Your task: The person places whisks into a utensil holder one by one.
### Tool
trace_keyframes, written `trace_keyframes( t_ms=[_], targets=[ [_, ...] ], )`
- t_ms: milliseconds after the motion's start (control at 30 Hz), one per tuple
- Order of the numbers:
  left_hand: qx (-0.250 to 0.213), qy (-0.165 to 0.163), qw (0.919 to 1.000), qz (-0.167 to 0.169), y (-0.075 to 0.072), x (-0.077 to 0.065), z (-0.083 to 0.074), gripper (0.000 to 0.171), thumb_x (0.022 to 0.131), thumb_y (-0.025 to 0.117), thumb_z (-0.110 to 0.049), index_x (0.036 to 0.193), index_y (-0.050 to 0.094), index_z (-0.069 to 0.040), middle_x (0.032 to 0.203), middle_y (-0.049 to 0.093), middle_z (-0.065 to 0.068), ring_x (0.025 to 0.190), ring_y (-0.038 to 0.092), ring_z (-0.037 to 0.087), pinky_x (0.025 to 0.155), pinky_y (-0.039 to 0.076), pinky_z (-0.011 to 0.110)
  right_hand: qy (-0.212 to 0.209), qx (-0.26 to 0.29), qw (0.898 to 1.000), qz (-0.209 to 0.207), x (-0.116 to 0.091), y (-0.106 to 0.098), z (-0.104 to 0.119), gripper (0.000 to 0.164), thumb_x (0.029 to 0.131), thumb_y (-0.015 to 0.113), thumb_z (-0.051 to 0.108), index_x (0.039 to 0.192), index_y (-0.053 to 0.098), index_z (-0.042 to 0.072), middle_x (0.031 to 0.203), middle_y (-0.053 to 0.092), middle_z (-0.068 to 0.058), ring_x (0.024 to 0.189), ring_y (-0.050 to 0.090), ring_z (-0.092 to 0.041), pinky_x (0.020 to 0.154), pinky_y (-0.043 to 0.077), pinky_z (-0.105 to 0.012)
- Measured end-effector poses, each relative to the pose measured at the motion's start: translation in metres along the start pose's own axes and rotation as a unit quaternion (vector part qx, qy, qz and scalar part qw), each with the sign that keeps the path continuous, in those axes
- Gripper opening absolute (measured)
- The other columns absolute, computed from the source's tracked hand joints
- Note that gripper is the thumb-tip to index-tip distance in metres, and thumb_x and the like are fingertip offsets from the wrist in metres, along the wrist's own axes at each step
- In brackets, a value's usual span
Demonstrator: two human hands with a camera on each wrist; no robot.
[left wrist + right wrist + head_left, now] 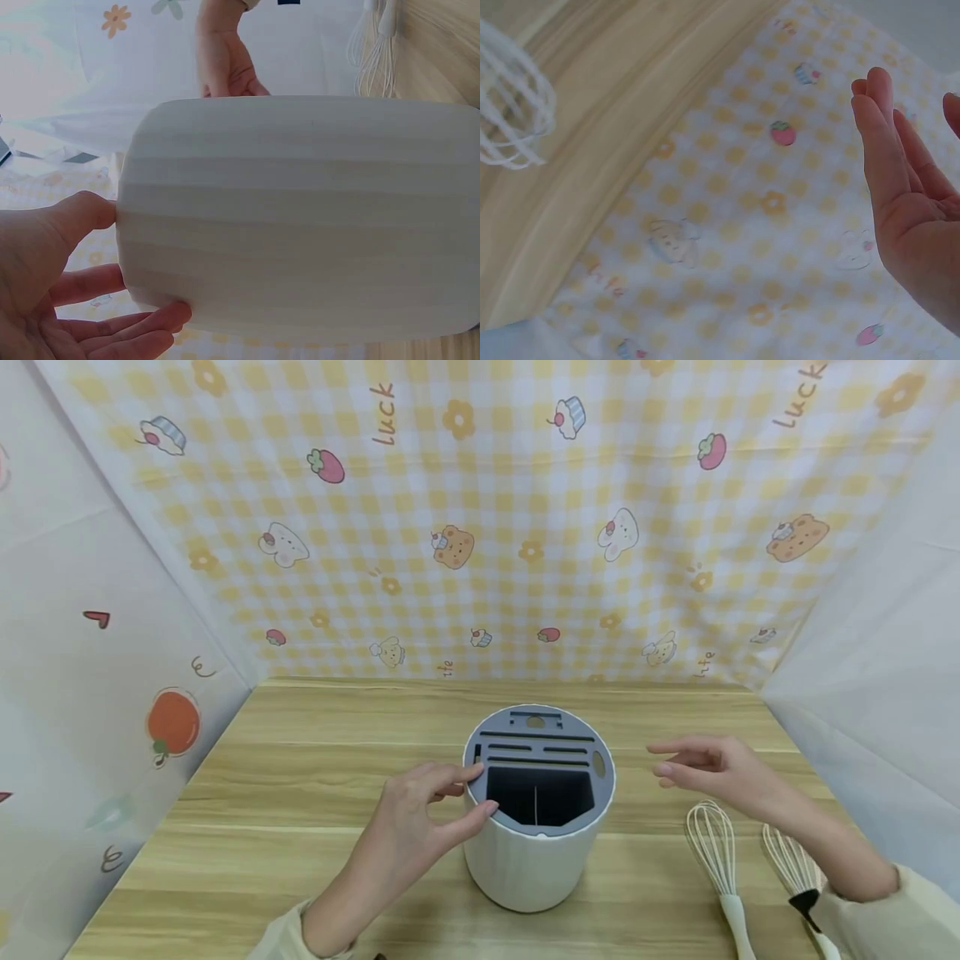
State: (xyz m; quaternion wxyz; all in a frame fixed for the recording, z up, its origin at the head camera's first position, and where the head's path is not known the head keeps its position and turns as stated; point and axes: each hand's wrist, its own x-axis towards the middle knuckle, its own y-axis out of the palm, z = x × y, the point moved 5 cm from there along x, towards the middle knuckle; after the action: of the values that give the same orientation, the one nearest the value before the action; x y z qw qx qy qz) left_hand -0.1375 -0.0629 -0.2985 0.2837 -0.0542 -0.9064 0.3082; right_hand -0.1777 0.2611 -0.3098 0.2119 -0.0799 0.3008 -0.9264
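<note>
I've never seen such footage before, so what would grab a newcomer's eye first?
Most likely the big white holder with its grey slotted top, standing on the wooden table, the left grip touching it. Then the yellow-checked cloth behind, and two whisks lying to the right.

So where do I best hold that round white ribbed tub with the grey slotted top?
I'd grip the tub around its curved wall, coming from both sides: it stands upright, looks wide and shows no handle; the slotted top might be loose.
</note>
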Motion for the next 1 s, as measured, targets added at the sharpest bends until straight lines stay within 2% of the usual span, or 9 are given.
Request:
trace_keyframes(
  t_ms=[200, 367, 500, 633, 800, 1000],
  targets=[
    [0.004, -0.004, 1.0, -0.003, 0.0, -0.001, 0.002, 0.034, 0.075, 0.076, -0.026, 0.105, 0.069, -0.011, 0.096, 0.066, -0.007, 0.078, 0.062, 0.005, 0.072, 0.052, 0.023, 0.047, 0.041, 0.998, 0.028, -0.01, -0.005, -0.027, 0.043, 0.096, 0.05, 0.013, 0.129, 0.041, -0.012, 0.105, 0.063, -0.02, 0.089, 0.064, -0.016, 0.073, 0.053, -0.029],
    [0.003, 0.001, 1.0, -0.004, 0.0, -0.002, 0.003, 0.034, 0.076, 0.076, -0.026, 0.105, 0.069, -0.011, 0.095, 0.066, -0.007, 0.078, 0.061, 0.006, 0.072, 0.053, 0.026, 0.079, 0.084, 0.992, 0.044, -0.02, -0.004, -0.051, 0.046, 0.097, 0.047, 0.014, 0.13, 0.036, -0.016, 0.108, 0.062, -0.02, 0.092, 0.064, -0.018, 0.077, 0.053, -0.032],
    [0.0, 0.004, 1.0, -0.005, 0.001, -0.002, 0.003, 0.034, 0.075, 0.076, -0.026, 0.105, 0.069, -0.011, 0.094, 0.066, -0.007, 0.078, 0.061, 0.006, 0.072, 0.053, 0.026, 0.087, 0.118, 0.988, 0.048, -0.031, -0.005, -0.07, 0.046, 0.097, 0.046, 0.012, 0.129, 0.035, -0.018, 0.108, 0.063, -0.017, 0.094, 0.063, -0.018, 0.079, 0.052, -0.03],
    [0.0, 0.011, 0.9999, -0.006, 0.002, -0.001, 0.003, 0.034, 0.076, 0.076, -0.026, 0.105, 0.069, -0.01, 0.094, 0.066, -0.006, 0.078, 0.061, 0.006, 0.072, 0.053, 0.024, 0.097, 0.152, 0.982, 0.054, -0.046, -0.006, -0.087, 0.046, 0.098, 0.042, 0.011, 0.129, 0.031, -0.021, 0.114, 0.058, -0.023, 0.1, 0.061, -0.018, 0.083, 0.05, -0.028],
    [0.003, 0.02, 0.9998, -0.005, 0.002, 0.001, 0.003, 0.034, 0.076, 0.076, -0.024, 0.106, 0.069, -0.009, 0.094, 0.066, -0.004, 0.079, 0.062, 0.007, 0.074, 0.052, 0.022, 0.123, 0.157, 0.978, 0.062, -0.066, -0.004, -0.105, 0.047, 0.099, 0.039, 0.013, 0.13, 0.029, -0.021, 0.119, 0.051, -0.032, 0.102, 0.06, -0.016, 0.083, 0.049, -0.025],
    [0.004, 0.022, 0.9998, -0.002, 0.002, 0.002, 0.004, 0.035, 0.076, 0.075, -0.025, 0.107, 0.068, -0.009, 0.094, 0.066, -0.004, 0.079, 0.062, 0.007, 0.073, 0.053, 0.024, 0.144, 0.172, 0.972, 0.072, -0.087, -0.001, -0.126, 0.042, 0.099, 0.039, 0.013, 0.13, 0.036, -0.015, 0.117, 0.053, -0.032, 0.1, 0.06, -0.011, 0.082, 0.05, -0.024]
  ],
)
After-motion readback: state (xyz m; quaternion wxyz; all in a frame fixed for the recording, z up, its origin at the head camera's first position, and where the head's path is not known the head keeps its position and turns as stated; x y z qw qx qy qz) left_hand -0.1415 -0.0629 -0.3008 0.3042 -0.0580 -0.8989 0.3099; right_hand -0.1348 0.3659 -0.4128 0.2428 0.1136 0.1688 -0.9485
